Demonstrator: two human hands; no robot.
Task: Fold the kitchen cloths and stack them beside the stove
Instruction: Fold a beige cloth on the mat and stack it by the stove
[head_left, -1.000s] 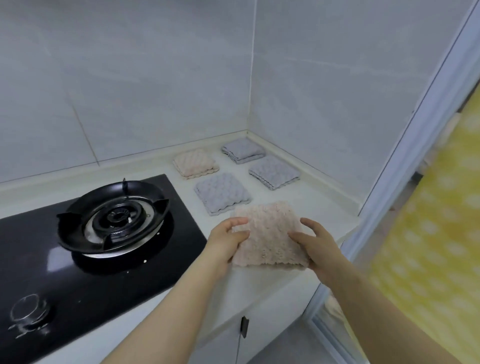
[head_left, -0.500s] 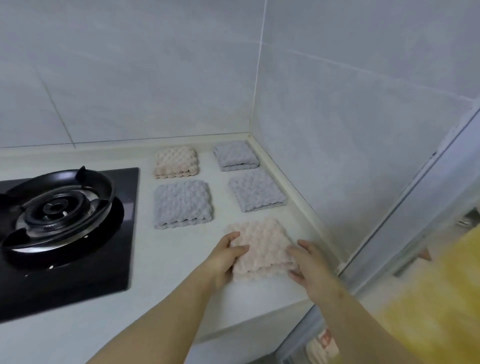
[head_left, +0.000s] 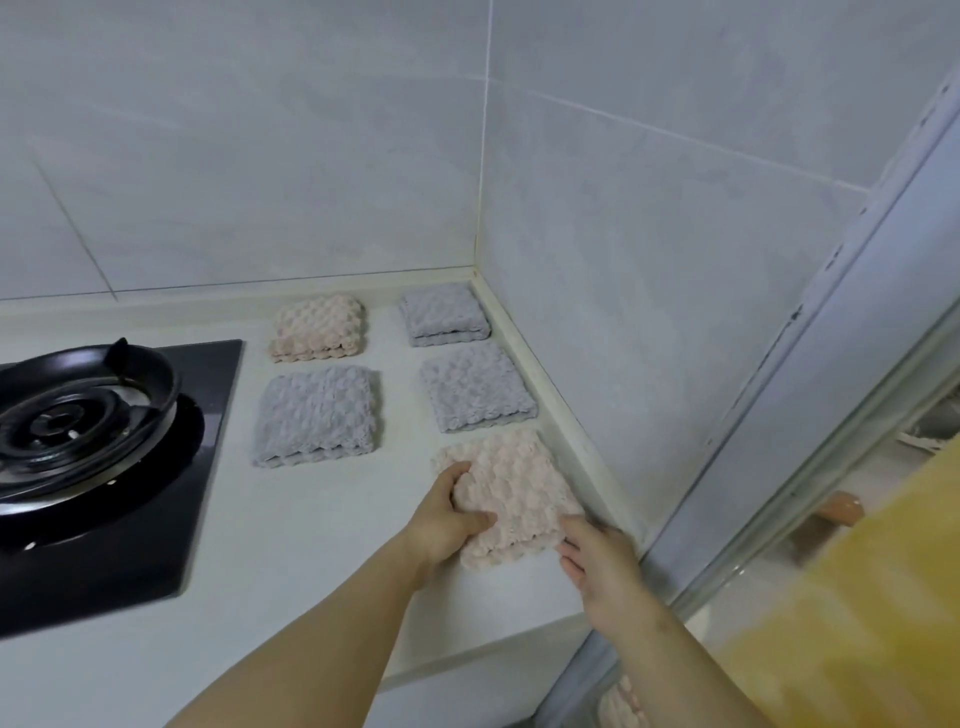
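Pale grey tiled walls (head_left: 234, 130) are meeting in a corner. A white countertop (head_left: 311, 545) is running beneath them, with a cream upstand (head_left: 550, 384) edging it. At right, a pale frame (head_left: 831, 389) is slanting beside blurred yellow fabric (head_left: 857, 623).

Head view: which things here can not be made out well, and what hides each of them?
All in the head view:
The stove is cut off by the left edge; only one burner shows.
The pink cloth has its near-left edge under the left hand; its layers cannot be counted.
The right hand is at that cloth's near corner; whether it pinches or only touches cannot be told.
A yellow shape at lower right is too blurred to identify.
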